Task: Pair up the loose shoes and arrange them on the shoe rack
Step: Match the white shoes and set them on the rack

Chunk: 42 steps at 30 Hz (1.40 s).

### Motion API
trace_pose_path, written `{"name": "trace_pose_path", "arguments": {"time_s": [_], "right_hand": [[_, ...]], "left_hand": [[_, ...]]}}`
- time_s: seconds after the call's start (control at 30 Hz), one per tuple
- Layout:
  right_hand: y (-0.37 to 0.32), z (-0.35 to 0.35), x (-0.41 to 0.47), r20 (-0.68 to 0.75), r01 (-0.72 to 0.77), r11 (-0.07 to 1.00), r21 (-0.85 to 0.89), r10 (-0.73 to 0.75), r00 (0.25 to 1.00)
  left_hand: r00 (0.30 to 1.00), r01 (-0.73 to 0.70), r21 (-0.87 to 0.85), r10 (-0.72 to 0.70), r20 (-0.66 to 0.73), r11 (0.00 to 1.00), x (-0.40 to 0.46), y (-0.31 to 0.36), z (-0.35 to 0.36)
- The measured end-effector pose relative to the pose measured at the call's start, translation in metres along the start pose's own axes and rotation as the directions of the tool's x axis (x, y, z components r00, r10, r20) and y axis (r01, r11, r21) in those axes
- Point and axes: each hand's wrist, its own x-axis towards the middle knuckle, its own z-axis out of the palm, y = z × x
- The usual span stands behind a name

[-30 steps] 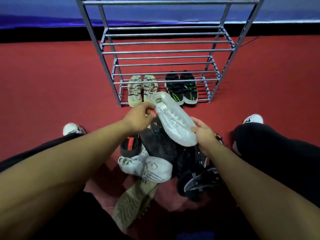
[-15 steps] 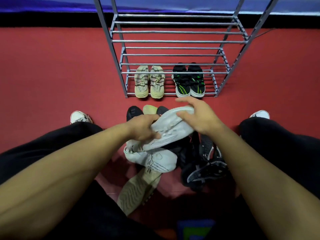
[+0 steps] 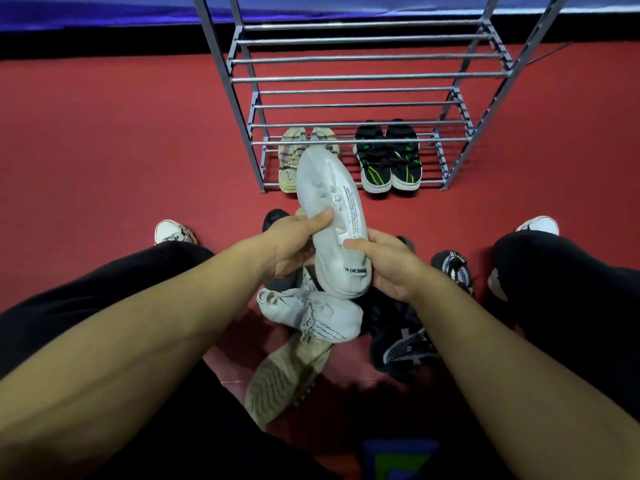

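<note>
White shoe (image 3: 332, 216) now sole-up, toe rackward

A pale grey-white sneaker with a moulded rubber sole (image 3: 332, 216) is held up sole-facing, toe toward the grey metal tube shoe rack (image 3: 367, 77). Its likely mate, a white knit sneaker with printed text (image 3: 311, 315), lies on its side in the floor pile, beside a beige sneaker turned sole-up (image 3: 284, 375) and black mesh sneakers (image 3: 405, 344). On the rack's bottom tier stand a beige pair (image 3: 294, 157) and a black-and-green pair (image 3: 388, 157), toes inward
</note>
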Motion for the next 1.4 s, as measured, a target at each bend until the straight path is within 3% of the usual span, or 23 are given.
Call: {"name": "trace_pose_path", "arguments": {"time_s": [0.1, 0.17, 0.23, 0.27, 0.33, 0.37, 0.4, 0.47, 0.63, 0.77, 0.83, 0.93, 1.07, 1.2, 1.27, 1.4], "right_hand": [[0.006, -0.009, 0.007, -0.143, -0.024, 0.997, 0.07, 0.034, 0.989], [0.014, -0.02, 0.012, -0.239, -0.07, 0.993, 0.095, 0.091, 0.967], [0.027, -0.032, 0.015, -0.295, -0.131, 0.981, 0.143, 0.168, 0.941], [0.034, -0.038, 0.016, -0.312, -0.15, 0.975, 0.162, 0.194, 0.93], [0.049, -0.048, 0.019, -0.34, -0.186, 0.964, 0.189, 0.242, 0.909], [0.055, -0.052, 0.019, -0.346, -0.198, 0.961, 0.194, 0.256, 0.903], [0.059, -0.054, 0.018, -0.35, -0.205, 0.959, 0.198, 0.264, 0.898], [0.061, -0.055, 0.014, -0.363, -0.222, 0.96, 0.169, 0.27, 0.892], [0.066, -0.059, 0.01, -0.407, -0.292, 0.954, 0.062, 0.291, 0.866], [0.068, -0.062, 0.012, -0.439, -0.261, 0.965, -0.024, 0.224, 0.87], [0.07, -0.065, 0.014, -0.436, -0.248, 0.967, -0.051, 0.202, 0.877], [0.073, -0.069, 0.018, -0.431, -0.251, 0.964, -0.09, 0.189, 0.882], [0.083, -0.071, 0.023, -0.36, -0.282, 0.959, -0.019, 0.256, 0.897], [0.08, -0.055, 0.02, -0.259, -0.279, 0.952, 0.127, 0.304, 0.917], [0.081, -0.046, 0.021, -0.216, -0.272, 0.955, 0.117, 0.292, 0.932], [0.088, -0.043, 0.021, -0.176, -0.299, 0.947, -0.115, 0.277, 0.945]], "left_hand": [[0.995, -0.017, 0.092, 0.026, -0.1, 0.996, 0.007, -0.003, -0.011], [0.962, -0.055, 0.299, 0.131, -0.241, 0.953, 0.017, -0.018, -0.023], [0.937, -0.038, 0.563, 0.225, -0.268, 0.826, 0.026, -0.042, -0.04], [0.944, -0.006, 0.743, 0.249, -0.217, 0.67, 0.03, -0.056, -0.05], [0.987, 0.023, 0.989, 0.157, -0.046, 0.145, 0.032, -0.077, -0.063], [0.995, -0.017, 0.997, 0.097, 0.025, -0.081, 0.034, -0.087, -0.065], [0.997, -0.063, 0.978, 0.041, 0.073, -0.196, 0.033, -0.094, -0.062], [0.992, -0.124, 0.971, -0.025, 0.122, -0.207, 0.032, -0.108, -0.049], [0.997, -0.072, 0.978, -0.034, 0.067, -0.194, 0.033, -0.129, -0.031], [0.998, -0.036, 0.97, 0.049, 0.049, -0.242, 0.034, -0.124, -0.023], [0.987, -0.005, 0.977, 0.157, 0.038, -0.211, 0.036, -0.114, -0.023], [0.955, 0.0, 0.999, 0.296, 0.015, -0.049, 0.032, -0.095, -0.037], [0.843, 0.0, 0.938, 0.504, -0.187, 0.348, 0.022, -0.064, -0.049], [0.86, -0.066, 0.563, 0.333, -0.387, 0.824, 0.029, -0.037, -0.041], [0.874, -0.087, 0.412, 0.268, -0.405, 0.907, 0.027, -0.033, -0.034], [0.911, -0.038, 0.402, 0.198, -0.363, 0.915, 0.028, -0.043, -0.033]]}}
